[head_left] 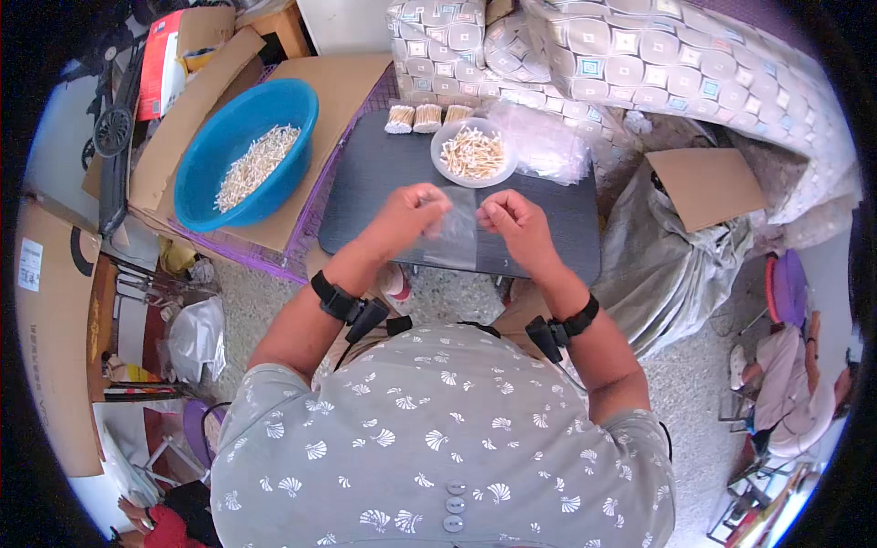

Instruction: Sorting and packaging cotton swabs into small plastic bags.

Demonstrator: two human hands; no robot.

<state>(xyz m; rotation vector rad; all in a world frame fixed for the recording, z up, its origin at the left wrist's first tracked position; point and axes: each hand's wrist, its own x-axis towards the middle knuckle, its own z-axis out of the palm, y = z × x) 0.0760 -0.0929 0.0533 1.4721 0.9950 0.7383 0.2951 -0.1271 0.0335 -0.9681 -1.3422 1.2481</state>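
Observation:
A clear plastic bag (454,239) hangs between my two hands, over the near part of a dark table (365,187). My left hand (413,217) has its fingers pinched at the bag's upper left side. On the other side, the fingers of my right hand (517,228) are curled together at the bag's upper right edge. Just beyond the bag stands a white bowl (438,169) of loose cotton swabs (475,152). Three bundles of cotton swabs (427,119) lie in a row at the table's far edge. No swabs can be made out inside the bag.
A pile of clear plastic bags (553,151) lies right of the bowl. At left, a large blue basin (196,187) of swabs rests on cardboard (343,82). A patterned sofa (639,55) stands behind, a grey sack (630,256) at right. Other people sit at the far right and lower left.

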